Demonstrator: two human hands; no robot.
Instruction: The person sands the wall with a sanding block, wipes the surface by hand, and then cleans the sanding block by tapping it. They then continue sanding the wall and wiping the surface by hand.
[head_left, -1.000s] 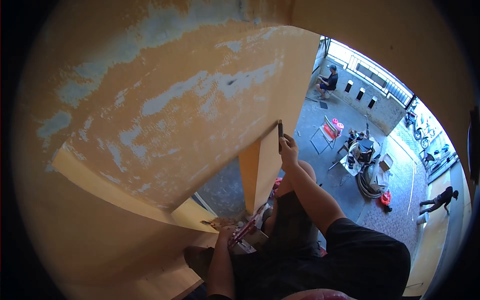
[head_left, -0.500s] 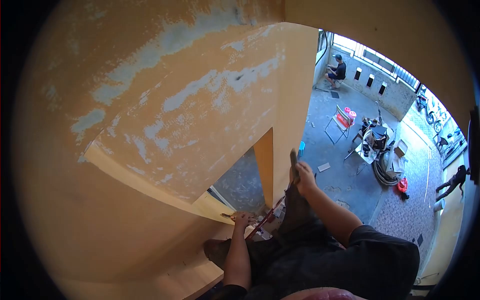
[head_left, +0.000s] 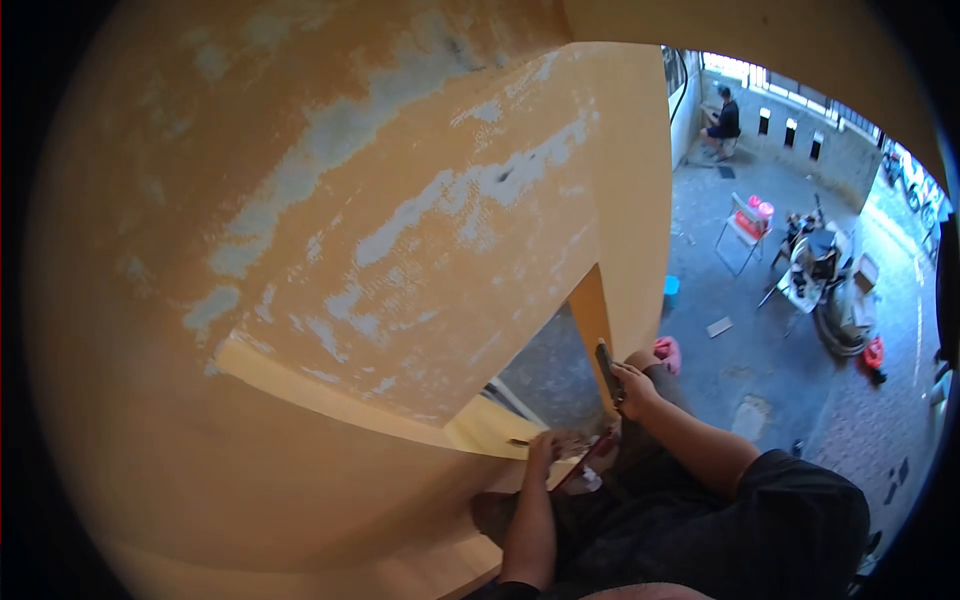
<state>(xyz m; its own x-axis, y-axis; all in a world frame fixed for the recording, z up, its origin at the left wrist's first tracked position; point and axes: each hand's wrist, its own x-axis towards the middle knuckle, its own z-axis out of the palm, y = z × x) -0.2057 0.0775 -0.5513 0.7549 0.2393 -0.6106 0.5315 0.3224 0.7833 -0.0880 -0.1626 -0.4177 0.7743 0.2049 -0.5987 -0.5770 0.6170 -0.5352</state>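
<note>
My left hand (head_left: 541, 447) is closed around a small thin tool (head_left: 518, 442), just above the pale ledge of the wall opening. Farther right, my right hand (head_left: 635, 391) grips a long dark flat tool (head_left: 605, 366), its tip pointing up beside the edge of the opening. A red bar (head_left: 588, 458) runs between my legs, below the hands. Above them spreads an orange wall (head_left: 400, 290) with whitish patches (head_left: 420, 205) on its surface.
Down on the floor stand a folding chair (head_left: 742, 228) with pink items and a cluttered table (head_left: 800, 285) beside coiled hose. A person (head_left: 724, 120) sits by the far wall. A blue container (head_left: 671, 287) and a pink bag (head_left: 667, 352) lie nearer.
The view has shifted, so the yard now appears farther right. My right hand is lower and nearer the opening's edge with the dark tool; my left hand still holds the small tool.
</note>
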